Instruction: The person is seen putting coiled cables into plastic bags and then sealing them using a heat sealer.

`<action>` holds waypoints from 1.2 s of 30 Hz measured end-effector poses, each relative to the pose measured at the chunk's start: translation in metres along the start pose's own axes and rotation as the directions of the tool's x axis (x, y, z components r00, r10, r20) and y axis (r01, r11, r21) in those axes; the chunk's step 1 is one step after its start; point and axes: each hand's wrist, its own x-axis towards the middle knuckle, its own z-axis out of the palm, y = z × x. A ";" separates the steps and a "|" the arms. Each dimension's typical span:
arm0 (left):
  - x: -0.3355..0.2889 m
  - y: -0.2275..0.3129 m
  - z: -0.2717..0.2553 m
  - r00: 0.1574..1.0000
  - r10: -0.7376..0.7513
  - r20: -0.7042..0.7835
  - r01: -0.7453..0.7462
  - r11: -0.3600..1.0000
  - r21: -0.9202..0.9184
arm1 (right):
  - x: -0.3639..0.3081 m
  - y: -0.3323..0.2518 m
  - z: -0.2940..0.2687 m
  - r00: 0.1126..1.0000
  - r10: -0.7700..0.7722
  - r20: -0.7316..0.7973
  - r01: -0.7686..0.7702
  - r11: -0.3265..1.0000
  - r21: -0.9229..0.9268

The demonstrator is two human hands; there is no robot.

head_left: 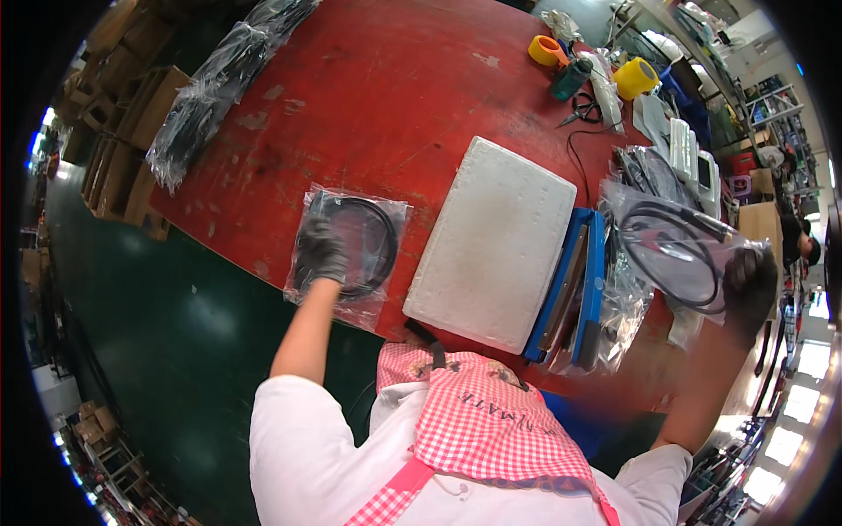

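Note:
My left hand (323, 252), in a dark grey glove, rests over the left side of a clear plastic bag holding a coiled black cable (391, 254). That bag lies flat near the table's left front edge. The fingers are smeared and dark against the cable, so their grip cannot be made out. Far to the right, my gloved right hand (751, 294) is closed on the edge of another clear bag with a coiled black cable (671, 250). This second bag is tilted above a pile of bagged items (649, 171).
A white foam board (495, 245) lies mid-table, with a blue frame-like tool (592, 294) along its right side. Bagged dark items (219, 88) line the red table's (351, 114) left edge. Scissors (586, 110), a green bottle (572, 79), orange tape (545, 51) and a yellow roll (636, 79) sit far right.

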 end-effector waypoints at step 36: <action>-0.070 0.220 0.080 0.295 0.114 0.948 0.922 0.225 -0.314 | -0.111 0.210 -0.111 0.976 -0.128 0.176 0.193 0.139 -0.971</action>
